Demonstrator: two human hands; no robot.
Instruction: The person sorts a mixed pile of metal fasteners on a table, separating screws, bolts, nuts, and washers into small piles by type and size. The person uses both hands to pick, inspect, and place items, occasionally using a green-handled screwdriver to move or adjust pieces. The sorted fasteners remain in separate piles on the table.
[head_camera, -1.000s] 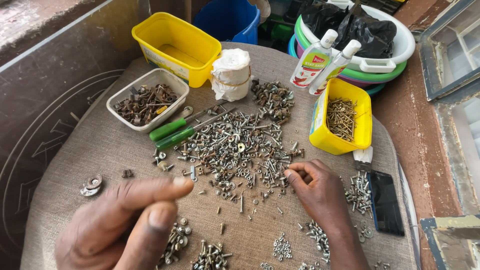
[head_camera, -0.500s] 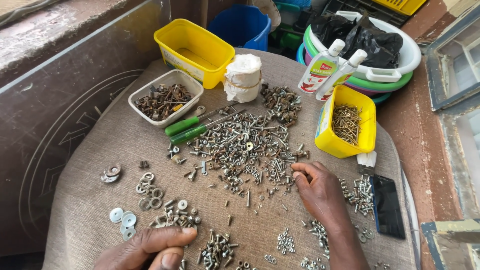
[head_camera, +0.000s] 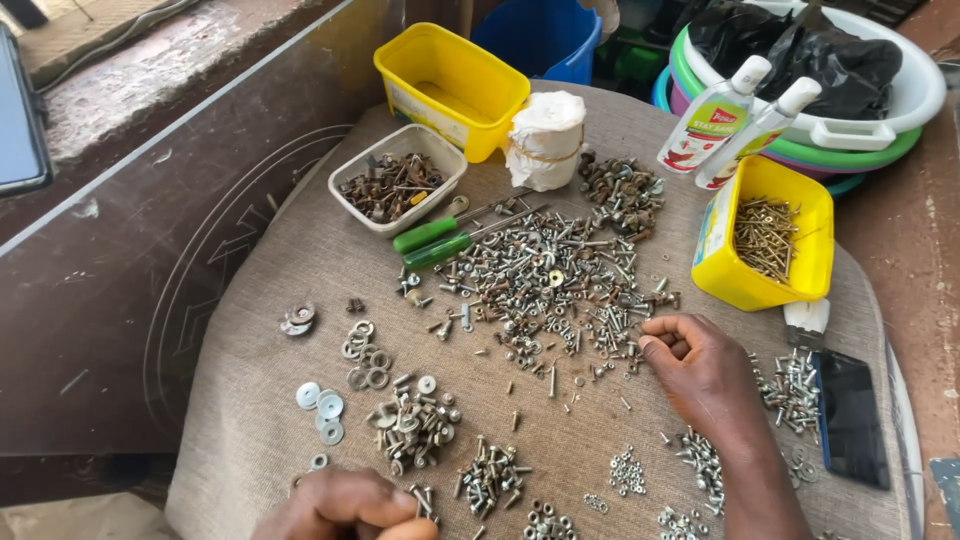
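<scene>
One head-worn camera is looking steeply down and forward over a round cloth-covered table (head_camera: 250, 400), sitting close enough that the tabletop is filling most of the frame. The wearer's right hand (head_camera: 700, 365) is entering from the lower right and the left hand (head_camera: 345, 505) is showing at the bottom edge. A dark wall panel (head_camera: 120, 300) is filling the left, basins (head_camera: 800, 150) the upper right.

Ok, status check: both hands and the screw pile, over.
Right hand curled at edge of mixed screw pile, fingertips down. Left hand low near sorted nuts, grip unclear. Green screwdrivers lie against the pile.
</scene>
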